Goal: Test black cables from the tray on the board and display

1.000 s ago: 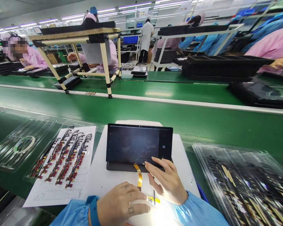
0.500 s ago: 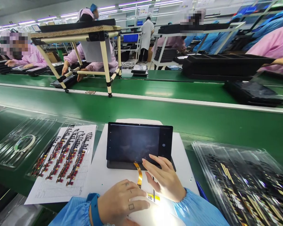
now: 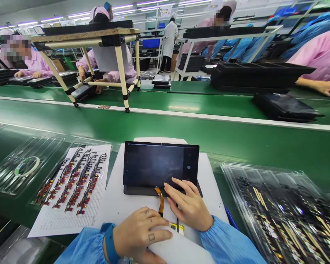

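Observation:
A black tablet-like screen [image 3: 154, 165] leans on a white stand [image 3: 115, 205], its lit display showing a dark camera-style view with a round button. From its lower edge an orange flex cable [image 3: 161, 201] runs down toward a small yellow-labelled part [image 3: 178, 228]. My right hand [image 3: 191, 205] is open, fingers stretched over the screen's lower right edge. Lower down, my left hand [image 3: 141, 233] lies over the white stand, fingers extended and apart beside the yellow-labelled part. Its thumb is partly cut off by the frame.
Left are a printed sheet [image 3: 68, 223] bearing rows of small cable boards [image 3: 71, 183] and a clear tray with a tape roll [image 3: 26, 167]. Right, a clear tray [image 3: 228, 172] holds many parts beside a blue pen [image 3: 232, 218]. Beyond the green belt [image 3: 165, 123], several people work.
The bright light on the white surface below my right hand has gone out. Both hands hold nearly the same pose. Across the belt, a co-worker's hand at right has come into view.

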Demonstrator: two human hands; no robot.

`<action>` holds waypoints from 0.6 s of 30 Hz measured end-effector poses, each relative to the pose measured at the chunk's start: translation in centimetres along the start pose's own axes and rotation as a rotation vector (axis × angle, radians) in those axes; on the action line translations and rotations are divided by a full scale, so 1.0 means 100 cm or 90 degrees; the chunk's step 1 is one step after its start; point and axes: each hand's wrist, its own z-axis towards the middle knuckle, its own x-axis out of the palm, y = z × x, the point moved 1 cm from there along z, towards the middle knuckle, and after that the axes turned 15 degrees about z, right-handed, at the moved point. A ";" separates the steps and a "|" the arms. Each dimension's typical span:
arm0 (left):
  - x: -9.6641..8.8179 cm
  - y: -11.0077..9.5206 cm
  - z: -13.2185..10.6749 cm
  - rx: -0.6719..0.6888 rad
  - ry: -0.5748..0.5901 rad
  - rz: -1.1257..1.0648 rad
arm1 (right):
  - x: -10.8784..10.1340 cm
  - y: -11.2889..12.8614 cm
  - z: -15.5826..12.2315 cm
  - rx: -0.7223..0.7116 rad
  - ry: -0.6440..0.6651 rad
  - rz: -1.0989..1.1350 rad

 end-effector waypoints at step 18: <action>-0.001 0.002 0.000 0.010 0.005 -0.013 | -0.007 0.000 0.006 -0.015 -0.016 -0.042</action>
